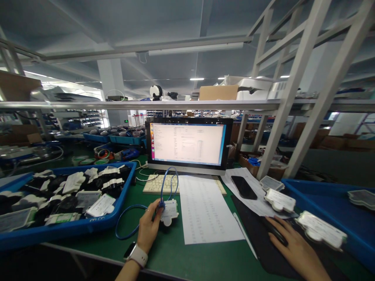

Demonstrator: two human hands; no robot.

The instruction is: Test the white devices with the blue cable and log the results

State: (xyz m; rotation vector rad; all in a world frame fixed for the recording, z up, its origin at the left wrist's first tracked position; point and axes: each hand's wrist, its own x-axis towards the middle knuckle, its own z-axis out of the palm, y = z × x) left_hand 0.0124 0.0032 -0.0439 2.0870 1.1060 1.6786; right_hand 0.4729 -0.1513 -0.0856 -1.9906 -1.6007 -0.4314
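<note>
Left hand [150, 221], in the head view: closed, finger and thumb pinching the blue plug [161, 204] at the upper left corner of the white box.
White box [170, 212]: lying on the green counter [164, 253], just left of the paper sheet [206, 214]; cannot tell if plugged all the way in.
Blue cable [116, 226]: looped up by the keyboard [152, 185] and out to the left. Might catch on the wrist and pull the plug crooked.
Right hand [290, 242]: curled loosely over the black mouse [275, 231].
Loose boxes [280, 201]: close to the right hand. Might get knocked by a big mouse swing.
White pen [245, 235]: lying along the mouse pad [256, 234]. Might roll if bumped.
Left blue tray [124, 197]: piled full, near the front edge. Might spill if hit by an elbow.
Open room: bare green below the white box, down to the front edge; tight at right, between mouse pad and right blue tray [315, 197].
</note>
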